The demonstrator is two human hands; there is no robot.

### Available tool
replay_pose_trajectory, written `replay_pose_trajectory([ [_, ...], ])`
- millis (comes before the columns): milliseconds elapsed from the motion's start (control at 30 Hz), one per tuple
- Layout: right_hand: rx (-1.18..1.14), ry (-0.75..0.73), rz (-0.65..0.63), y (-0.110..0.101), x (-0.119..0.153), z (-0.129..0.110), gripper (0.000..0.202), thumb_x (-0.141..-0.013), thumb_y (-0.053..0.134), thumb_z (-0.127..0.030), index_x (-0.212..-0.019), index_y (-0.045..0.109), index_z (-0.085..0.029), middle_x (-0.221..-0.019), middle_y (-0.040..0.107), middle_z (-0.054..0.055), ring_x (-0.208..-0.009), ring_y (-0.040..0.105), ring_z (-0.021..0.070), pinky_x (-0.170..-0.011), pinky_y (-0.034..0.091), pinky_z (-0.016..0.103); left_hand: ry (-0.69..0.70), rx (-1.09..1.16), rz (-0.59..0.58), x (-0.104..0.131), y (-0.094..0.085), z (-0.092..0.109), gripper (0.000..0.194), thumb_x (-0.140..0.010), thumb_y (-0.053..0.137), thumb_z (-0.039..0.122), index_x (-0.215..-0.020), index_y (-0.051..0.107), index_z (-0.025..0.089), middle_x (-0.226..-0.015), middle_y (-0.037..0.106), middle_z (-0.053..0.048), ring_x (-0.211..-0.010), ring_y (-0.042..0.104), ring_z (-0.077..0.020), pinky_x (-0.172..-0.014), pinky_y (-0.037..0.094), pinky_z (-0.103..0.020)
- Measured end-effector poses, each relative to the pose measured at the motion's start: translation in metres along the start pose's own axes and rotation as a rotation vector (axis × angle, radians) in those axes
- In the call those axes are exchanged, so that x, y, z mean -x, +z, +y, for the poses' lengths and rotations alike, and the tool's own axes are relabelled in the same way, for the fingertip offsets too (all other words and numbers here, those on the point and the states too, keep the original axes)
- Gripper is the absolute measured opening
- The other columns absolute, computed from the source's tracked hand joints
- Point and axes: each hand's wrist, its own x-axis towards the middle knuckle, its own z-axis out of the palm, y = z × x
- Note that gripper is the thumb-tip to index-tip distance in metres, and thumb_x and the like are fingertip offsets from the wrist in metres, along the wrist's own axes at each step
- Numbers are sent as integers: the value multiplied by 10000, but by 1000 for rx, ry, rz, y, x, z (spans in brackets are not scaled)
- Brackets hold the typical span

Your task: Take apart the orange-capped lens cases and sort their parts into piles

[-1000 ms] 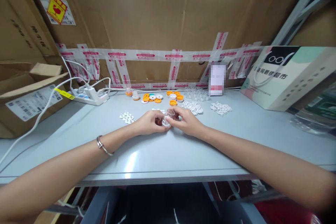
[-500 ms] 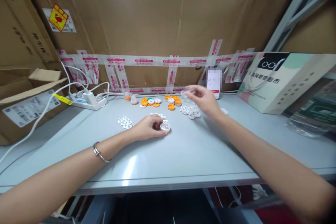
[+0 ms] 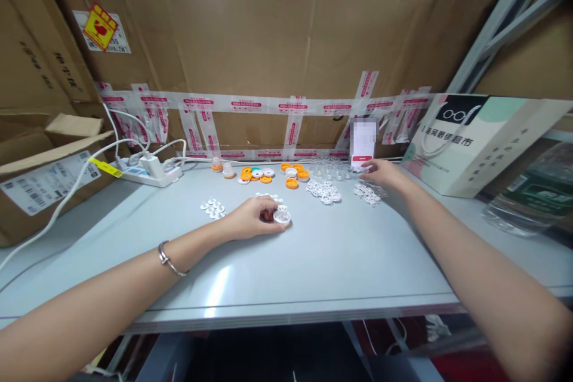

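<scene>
My left hand (image 3: 253,218) is closed round the side of a small round white plastic cup (image 3: 281,218) with an orange edge beneath it. A small white piece sits at the top of the cup. Farther right, my right hand (image 3: 382,173) reaches to the foot of the phone (image 3: 363,142), fingertips drawn together; what they hold, if anything, is too small to make out. Clear plastic domes (image 3: 331,168) lie just left of those fingers. Below the right hand is a pile of small white openwork parts (image 3: 367,194), and a second pile of white rings (image 3: 323,191) lies left of it.
Small white disc-shaped pieces (image 3: 213,208) lie left of my left hand. Orange and white rings (image 3: 256,175) and orange cups (image 3: 292,182) stand farther back. A power strip (image 3: 152,175), an open carton (image 3: 54,173), a paper bag (image 3: 456,143) and a large clear bottle (image 3: 532,191) line the sides.
My right hand has moved right, from above the clear domes to the foot of the phone, uncovering the domes. My left hand stays in place with the white cup.
</scene>
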Motion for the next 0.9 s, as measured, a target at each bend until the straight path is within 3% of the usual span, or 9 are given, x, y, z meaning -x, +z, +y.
replay_pose_trajectory([
  [167,-30,-31,-27,4,0,-2,437,-638,653,-150,-1060,546,-113,-812,631,81,-616,573,164,-575,417,275,10,6,-5,1,0,0,276,-733,564,423,-744,538,149,-707,478,7,-656,432,-112,-580,345,-211],
  [267,-19,-32,8,0,2,-7,482,-609,669,-134,-1068,527,-104,-828,627,100,-659,576,192,-593,419,297,-3,17,-9,0,0,0,272,-729,570,416,-768,549,148,-710,481,6,-663,437,-116,-587,351,-214],
  [367,-26,-87,126,-9,16,-27,387,-648,654,-195,-1010,530,-133,-899,604,130,-776,555,226,-687,406,339,-6,25,-17,0,-1,-1,276,-723,579,414,-795,559,149,-707,485,5,-674,444,-123,-595,357,-218],
  [433,-147,-233,196,-11,36,-52,247,-731,581,-277,-947,529,-169,-885,596,117,-771,533,210,-712,400,346,-4,38,-18,0,-1,-3,279,-719,588,413,-810,565,150,-708,491,4,-673,447,-124,-594,358,-219],
  [500,-313,-433,70,-6,63,-81,215,-784,512,-379,-883,528,-189,-847,595,87,-725,521,184,-665,416,331,-10,54,-12,-1,0,-5,291,-707,607,420,-806,569,150,-706,496,6,-664,446,-121,-585,356,-216],
  [633,-360,-698,-253,20,113,-126,253,-729,592,-428,-826,579,-194,-742,581,16,-663,514,134,-614,418,264,-15,94,12,-2,1,-7,301,-689,631,433,-746,565,144,-655,477,23,-617,424,-105,-549,336,-206],
  [733,-382,-825,-375,38,129,-134,268,-716,621,-415,-845,589,-182,-727,548,9,-668,493,126,-605,390,249,11,134,2,-2,2,-8,274,-700,628,411,-769,580,151,-629,460,38,-595,414,-95,-538,324,-200],
  [900,-391,-805,-399,50,131,-129,211,-760,580,-377,-828,604,-179,-710,536,8,-641,478,121,-581,372,241,12,163,0,-3,3,-9,266,-697,635,397,-776,586,148,-635,470,39,-598,420,-91,-546,334,-197],
])
